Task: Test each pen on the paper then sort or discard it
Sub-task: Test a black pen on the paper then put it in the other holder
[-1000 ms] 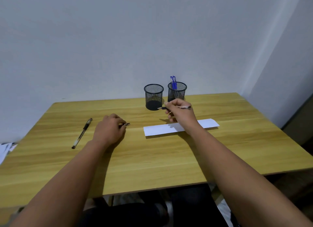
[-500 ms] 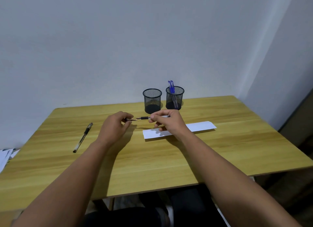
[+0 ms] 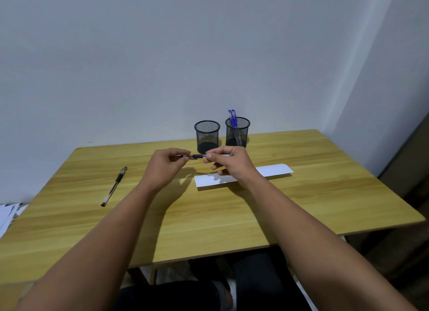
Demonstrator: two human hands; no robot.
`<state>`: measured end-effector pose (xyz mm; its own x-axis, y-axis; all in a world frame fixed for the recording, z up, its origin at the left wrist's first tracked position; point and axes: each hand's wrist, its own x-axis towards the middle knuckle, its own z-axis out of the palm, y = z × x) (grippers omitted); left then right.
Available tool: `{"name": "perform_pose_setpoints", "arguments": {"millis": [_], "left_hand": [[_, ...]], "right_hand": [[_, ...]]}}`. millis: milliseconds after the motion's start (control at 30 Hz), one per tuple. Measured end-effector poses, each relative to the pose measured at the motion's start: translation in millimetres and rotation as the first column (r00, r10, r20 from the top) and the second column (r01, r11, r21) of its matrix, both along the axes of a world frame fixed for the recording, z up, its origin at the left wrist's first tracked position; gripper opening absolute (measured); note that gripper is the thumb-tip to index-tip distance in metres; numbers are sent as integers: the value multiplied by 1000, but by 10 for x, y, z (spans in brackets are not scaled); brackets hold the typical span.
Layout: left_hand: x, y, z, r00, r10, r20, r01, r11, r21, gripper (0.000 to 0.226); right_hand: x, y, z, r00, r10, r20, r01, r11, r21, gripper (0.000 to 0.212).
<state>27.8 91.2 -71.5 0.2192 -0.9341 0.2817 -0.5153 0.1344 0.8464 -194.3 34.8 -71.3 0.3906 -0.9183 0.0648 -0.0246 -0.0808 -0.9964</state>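
Your left hand (image 3: 166, 163) pinches the cap end and your right hand (image 3: 228, 163) grips the barrel of one pen (image 3: 197, 156), held level between them above the table (image 3: 301, 194). You look to be capping it, so next comes sorting: two cups (image 3: 207, 136) stand just beyond your hands. The paper (image 3: 274, 170) lies under your right wrist; a second pen (image 3: 114, 186) waits well left.

Lighting is even and moderately bright, from above. Soft shadows of both arms fall on the table (image 3: 325, 194). Wide-angle distortion bends the edges; focus is sharp.
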Motion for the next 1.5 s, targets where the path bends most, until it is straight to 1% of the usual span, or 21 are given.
{"name": "perform_pose_setpoints", "arguments": {"millis": [67,167,233,300,400,500,533,600,667,733,800,900,967,1033,1133,1200,1233,1300,1333,1433,1500], "left_hand": [[-16,-12,26,968,35,-247,-24,999,46,16],[-74,2,73,838,74,-540,-7,992,125,18],[-121,2,103,758,102,-644,7,986,164,15],[-167,-16,119,696,120,-708,6,985,172,12],[-239,-75,142,644,137,-753,-4,984,176,13],[-305,-169,226,686,150,-712,-25,983,183,9],[-319,-212,262,714,147,-685,-33,984,177,6],[-323,-280,345,768,121,-629,-33,988,150,5],[-311,-352,426,789,71,-610,-7,994,107,14],[-301,-448,476,795,43,-605,-3,998,66,26],[-284,-574,483,859,91,-504,-73,996,56,32],[-246,-765,419,936,153,-316,-140,988,65,44],[-232,-893,347,965,160,-208,-143,985,94,59],[-222,-1019,259,981,152,-119,-137,982,127,79],[-226,-1173,115,989,121,-86,-106,981,161,102],[-224,-1272,9,990,114,-88,-97,980,175,111],[-232,-1300,-28,990,108,-91,-90,980,175,114],[-231,-1364,-100,988,83,-129,-62,986,154,114],[-229,-1394,-137,986,69,-154,-48,990,133,109],[-250,-1419,-206,980,76,-186,-64,996,70,77],[-268,-1415,-228,981,96,-171,-89,995,49,68]], "right_hand": [[-20,-4,9,1000,3,-1,-3,1000,14,20],[-41,-7,16,1000,9,-1,-9,999,33,19],[-44,-17,23,1000,-2,16,2,999,44,18],[-44,-43,35,998,-18,62,14,998,61,14],[-57,-81,69,994,-40,98,33,997,71,9],[-83,-118,108,996,-53,71,49,997,56,14],[-98,-147,126,998,-49,31,48,998,36,15],[-120,-211,179,995,-15,-103,13,1000,-22,13],[-118,-283,250,973,32,-230,-49,997,-66,10],[-105,-377,337,960,53,-276,-78,994,-79,10],[-87,-494,451,953,-1,-304,-40,991,-128,10],[-36,-724,607,956,-131,-263,74,974,-214,7],[43,-895,682,957,-197,-212,142,957,-252,12],[161,-1044,745,956,-225,-186,168,945,-281,18],[373,-1236,777,971,-203,-129,164,951,-264,24],[514,-1354,761,967,-209,-144,161,943,-291,27],[568,-1399,748,958,-224,-178,158,934,-320,25],[680,-1471,710,921,-271,-280,153,913,-378,21],[727,-1487,692,900,-290,-327,147,906,-398,20],[844,-1520,594,844,-297,-448,106,909,-403,20],[894,-1532,526,807,-290,-514,79,916,-393,19]]}}
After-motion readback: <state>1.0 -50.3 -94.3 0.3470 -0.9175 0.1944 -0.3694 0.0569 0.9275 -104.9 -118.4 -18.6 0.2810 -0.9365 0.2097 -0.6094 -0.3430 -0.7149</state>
